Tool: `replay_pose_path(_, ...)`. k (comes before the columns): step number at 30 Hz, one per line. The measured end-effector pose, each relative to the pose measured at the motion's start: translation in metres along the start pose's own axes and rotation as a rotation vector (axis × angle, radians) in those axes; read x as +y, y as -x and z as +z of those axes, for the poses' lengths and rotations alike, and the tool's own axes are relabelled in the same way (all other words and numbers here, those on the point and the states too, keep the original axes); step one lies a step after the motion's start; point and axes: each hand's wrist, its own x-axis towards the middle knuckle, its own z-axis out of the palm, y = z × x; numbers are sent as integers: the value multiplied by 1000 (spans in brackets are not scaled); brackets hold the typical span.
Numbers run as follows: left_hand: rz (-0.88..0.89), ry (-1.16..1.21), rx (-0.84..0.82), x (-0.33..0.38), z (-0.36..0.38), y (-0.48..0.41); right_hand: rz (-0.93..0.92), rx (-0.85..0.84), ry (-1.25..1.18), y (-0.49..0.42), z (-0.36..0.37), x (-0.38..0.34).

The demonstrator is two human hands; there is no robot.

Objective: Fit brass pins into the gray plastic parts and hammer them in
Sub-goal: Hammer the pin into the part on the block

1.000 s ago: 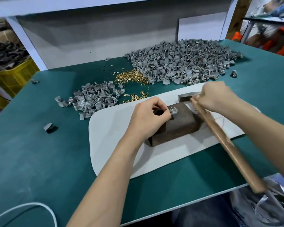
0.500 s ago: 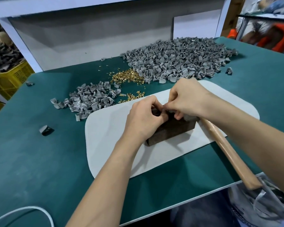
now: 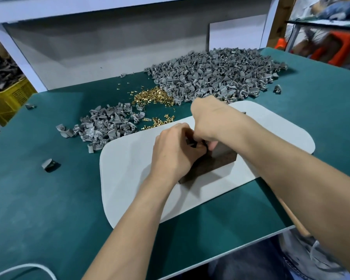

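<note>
Brown block (image 3: 220,161) beneath left grip (image 3: 174,152) and right grip (image 3: 208,122), both pinched tight on one small gray part (image 3: 190,142).

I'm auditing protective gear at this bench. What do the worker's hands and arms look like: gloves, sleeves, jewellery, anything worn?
Nothing is worn on them. The left hand and right hand are bare: no gloves, rings or tape showing. The left forearm and right forearm are bare too, with no sleeve, watch or band up to the frame's edge.
</note>
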Motion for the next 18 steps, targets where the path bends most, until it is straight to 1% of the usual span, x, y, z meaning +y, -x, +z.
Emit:
replay_pose_path(4,-41,-4,17,2,2,-1,34,-9,-41,-3,0,-1)
replay_pose_path(8,-70,33,4,2,1,0,17,-45,-38,-5,1,1)
replay_pose_path(11,-75,39,1,3,1,0,16,-28,-45,-3,1,1)
replay_pose_path(15,-128,73,37,2,3,0,30,-68,-141,-1,2,6)
replay_pose_path(18,-132,94,32,0,4,0,12,-84,-179,-1,3,12)
